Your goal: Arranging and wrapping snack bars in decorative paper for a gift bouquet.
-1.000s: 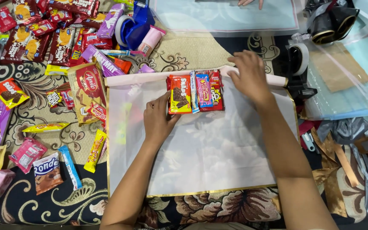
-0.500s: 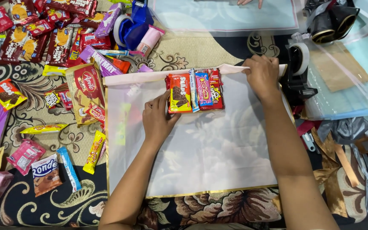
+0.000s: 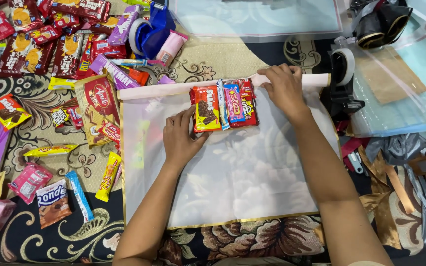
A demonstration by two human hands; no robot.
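- Wrapping step, I judge: left hand (image 3: 181, 140) lies flat, pinning the snack packets (image 3: 223, 104) at the far edge of the translucent sheet (image 3: 237, 172).
- Right hand (image 3: 284, 87) grips the rolled paper tube (image 3: 173, 89) just beyond them; rolling it tight looks like the next demand.

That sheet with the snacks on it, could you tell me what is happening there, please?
A person has a translucent sheet spread on a patterned cloth. The left hand presses beside a row of snack packets at the sheet's far edge, and the right hand rests on a pale roll there. More snack packs lie scattered alongside.
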